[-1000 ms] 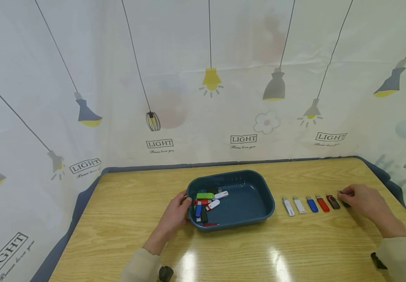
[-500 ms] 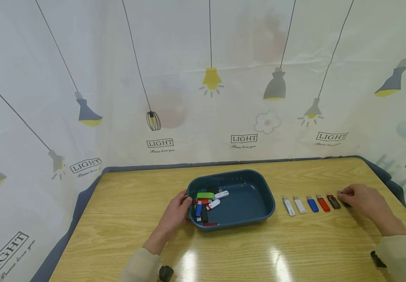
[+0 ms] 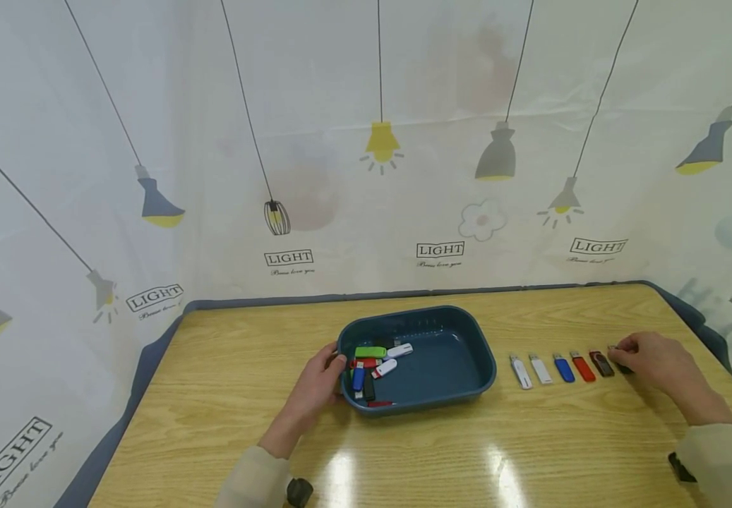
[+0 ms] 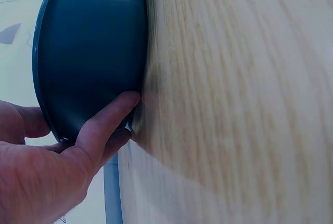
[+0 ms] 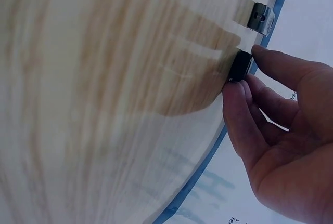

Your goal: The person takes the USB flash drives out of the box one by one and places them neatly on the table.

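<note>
My left hand (image 3: 316,381) grips the left end of a dark blue plastic basin (image 3: 448,367), thumb at the rim and fingers against the outer wall. Inside the basin's left part lie several USB sticks, among them a green one (image 3: 370,352) and a blue one (image 3: 358,377). Far to the right, my right hand (image 3: 661,361) pinches a black USB stick (image 5: 240,66) between thumb and fingers at the tabletop. It is the rightmost of a row; beside it are a dark swivel USB stick (image 3: 601,363) and a red USB stick (image 3: 582,367).
Farther left in the row lie a blue USB stick (image 3: 564,368) and two white ones, the nearer to the basin being a white USB stick (image 3: 520,372). The wooden table (image 3: 429,451) ends at a backdrop (image 3: 340,155) printed with lamps.
</note>
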The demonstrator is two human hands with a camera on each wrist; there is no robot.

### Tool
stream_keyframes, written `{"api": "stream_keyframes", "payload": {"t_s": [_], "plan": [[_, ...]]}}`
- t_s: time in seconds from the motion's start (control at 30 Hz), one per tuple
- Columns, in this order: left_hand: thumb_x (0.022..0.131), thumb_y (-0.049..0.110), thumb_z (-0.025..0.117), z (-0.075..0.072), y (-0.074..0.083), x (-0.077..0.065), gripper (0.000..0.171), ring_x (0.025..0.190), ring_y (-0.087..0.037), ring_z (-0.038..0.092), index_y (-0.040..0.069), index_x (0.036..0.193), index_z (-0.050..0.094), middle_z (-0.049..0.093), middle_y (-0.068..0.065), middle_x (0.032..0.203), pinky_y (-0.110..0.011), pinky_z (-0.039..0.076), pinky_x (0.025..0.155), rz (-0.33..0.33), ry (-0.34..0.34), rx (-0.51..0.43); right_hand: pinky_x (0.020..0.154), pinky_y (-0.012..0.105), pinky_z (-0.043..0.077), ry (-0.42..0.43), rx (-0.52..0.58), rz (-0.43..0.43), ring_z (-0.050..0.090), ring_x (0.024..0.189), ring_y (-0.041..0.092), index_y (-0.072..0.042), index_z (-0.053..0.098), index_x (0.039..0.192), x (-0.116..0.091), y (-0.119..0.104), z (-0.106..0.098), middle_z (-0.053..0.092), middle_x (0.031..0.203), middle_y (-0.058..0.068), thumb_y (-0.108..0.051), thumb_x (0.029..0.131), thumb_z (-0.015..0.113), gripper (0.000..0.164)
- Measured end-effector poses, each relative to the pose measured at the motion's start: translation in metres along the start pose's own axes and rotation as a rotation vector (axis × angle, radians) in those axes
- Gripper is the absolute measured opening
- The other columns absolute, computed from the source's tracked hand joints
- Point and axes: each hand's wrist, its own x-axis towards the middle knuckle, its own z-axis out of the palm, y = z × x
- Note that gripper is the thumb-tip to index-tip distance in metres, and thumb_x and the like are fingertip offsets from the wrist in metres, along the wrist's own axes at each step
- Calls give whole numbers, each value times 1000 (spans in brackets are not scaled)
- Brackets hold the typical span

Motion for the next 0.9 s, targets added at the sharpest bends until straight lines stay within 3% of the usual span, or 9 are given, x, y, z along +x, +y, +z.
{"api": "stream_keyframes", "payload": {"t_s": [0.2,0.37,0.47,0.67,0.9], "plan": [[113,22,40,-1,-1,0,51,121,-38,55,-2,158,35,46,-27,152,-46,61,84,-2,-5,-6,67,53,53,1,7,-1,65,80,39,13,69,107,-1,-1,-1,70,96,26,-26,103,64,40],[113,21,40,-1,-2,0,50,122,-38,56,-1,158,35,46,-27,152,-46,61,84,-4,-11,-29,65,51,52,113,4,-23,63,77,36,17,64,112,-8,-22,-6,68,96,29,-25,105,61,42],[112,19,40,-1,-2,0,50,124,-40,56,-2,158,34,44,-28,153,-48,61,83,7,-20,-63,71,58,53,208,8,-88,64,86,43,18,61,120,-12,-52,-9,66,107,34,-25,105,61,46],[112,16,39,-1,-1,-1,50,127,-43,55,-3,158,32,43,-30,152,-50,62,82,13,-32,-100,78,61,53,350,29,-307,63,99,44,8,66,122,-19,-129,-9,65,117,29,-22,103,67,36],[113,17,39,-1,-2,-1,50,131,-45,51,-1,158,33,40,-29,155,-53,61,85,-3,-30,-88,81,54,57,367,37,-589,67,104,35,-3,69,121,-15,-201,8,67,119,16,-14,97,74,27]]}}
